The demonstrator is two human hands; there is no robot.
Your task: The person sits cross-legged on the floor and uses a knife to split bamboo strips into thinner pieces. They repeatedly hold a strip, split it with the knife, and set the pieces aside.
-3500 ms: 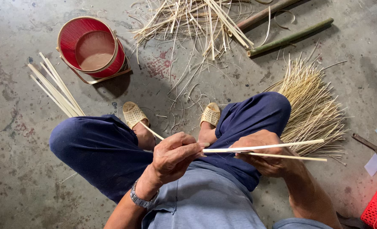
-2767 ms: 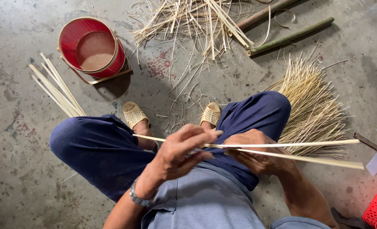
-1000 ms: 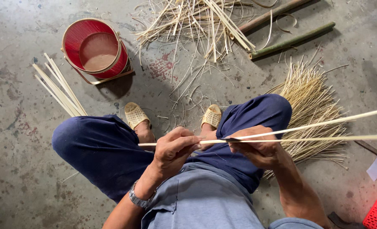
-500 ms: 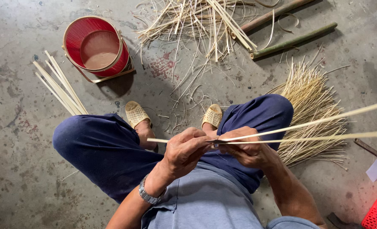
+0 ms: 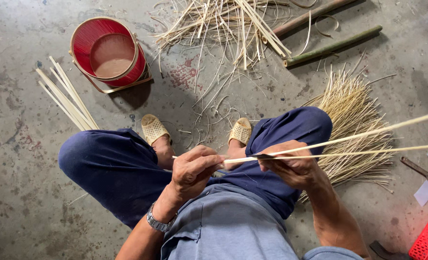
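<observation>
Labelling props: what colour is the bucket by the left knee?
Red bucket, head view.

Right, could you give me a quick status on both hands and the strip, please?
Left hand pinching the bamboo strip near its end. Right hand gripping it where it forks in two. Nothing blocking either hand.

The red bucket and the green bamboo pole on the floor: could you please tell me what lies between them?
In the head view, a loose heap of pale bamboo strips lies between the red bucket and the green bamboo pole.
</observation>
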